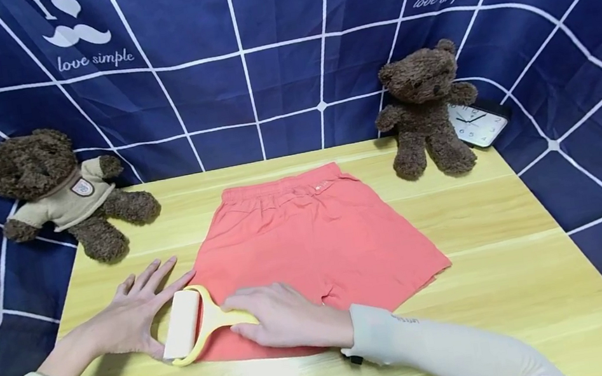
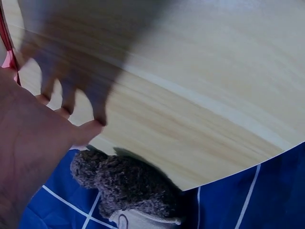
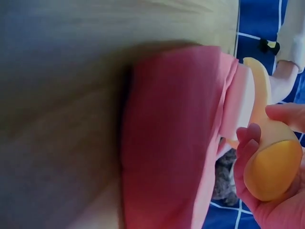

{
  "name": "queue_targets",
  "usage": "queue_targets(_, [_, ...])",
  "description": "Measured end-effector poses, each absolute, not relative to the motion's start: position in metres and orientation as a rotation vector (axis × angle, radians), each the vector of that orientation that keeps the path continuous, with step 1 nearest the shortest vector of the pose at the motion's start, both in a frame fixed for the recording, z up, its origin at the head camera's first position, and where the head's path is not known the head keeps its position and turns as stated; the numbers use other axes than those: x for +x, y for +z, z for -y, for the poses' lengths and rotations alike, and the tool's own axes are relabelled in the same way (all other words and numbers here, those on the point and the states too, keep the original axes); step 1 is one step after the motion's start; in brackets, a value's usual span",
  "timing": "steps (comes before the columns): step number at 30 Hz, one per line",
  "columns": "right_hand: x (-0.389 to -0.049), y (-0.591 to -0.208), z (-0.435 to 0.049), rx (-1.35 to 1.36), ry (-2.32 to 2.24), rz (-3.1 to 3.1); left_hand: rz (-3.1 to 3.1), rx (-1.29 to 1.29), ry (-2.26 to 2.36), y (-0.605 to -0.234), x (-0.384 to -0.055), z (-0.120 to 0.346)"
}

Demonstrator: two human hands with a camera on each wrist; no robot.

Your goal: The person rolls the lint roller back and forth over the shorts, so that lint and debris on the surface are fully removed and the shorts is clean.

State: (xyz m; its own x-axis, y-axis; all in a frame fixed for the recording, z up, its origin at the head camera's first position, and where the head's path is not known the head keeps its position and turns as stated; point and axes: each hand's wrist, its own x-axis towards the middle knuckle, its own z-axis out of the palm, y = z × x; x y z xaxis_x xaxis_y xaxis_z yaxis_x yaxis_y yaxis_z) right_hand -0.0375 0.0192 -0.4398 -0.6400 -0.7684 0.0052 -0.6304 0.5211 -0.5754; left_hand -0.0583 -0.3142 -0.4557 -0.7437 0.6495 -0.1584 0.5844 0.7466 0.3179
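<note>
Coral-pink shorts point(image 1: 307, 232) lie spread on the wooden table, waistband away from me. My right hand point(image 1: 290, 318) grips the yellow handle of a lint roller point(image 1: 183, 323), fingers wrapped round it in the right wrist view. Its white roll sits over the left edge of the shorts, near the lower leg. Beside the roll, my left hand point(image 1: 128, 318) is spread with fingers straight, its index fingertip at the edge of the shorts and its thumb by the roll's lower end. In the left wrist view that hand point(image 2: 33, 129) shows its fingertips down at the tabletop.
A brown teddy bear in a beige sweater point(image 1: 68, 198) leans at the table's left back corner. Another brown bear point(image 1: 425, 109) sits at the back right, in front of a white clock point(image 1: 479, 123). Blue grid-patterned cloth point(image 1: 286, 81) surrounds the wooden table point(image 1: 487, 239).
</note>
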Motion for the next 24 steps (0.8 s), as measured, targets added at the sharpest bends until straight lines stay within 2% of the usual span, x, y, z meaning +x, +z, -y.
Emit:
queue_targets(9, [-0.041, -0.436, -0.019, -1.187, -0.775, -2.493, -2.676, 0.926, 0.330, -0.449, -0.056, 0.310])
queue_targets(24, [-0.043, -0.438, -0.031, -1.030, -0.884, -2.464, -2.644, 0.859, 0.331, -0.447, -0.057, 0.307])
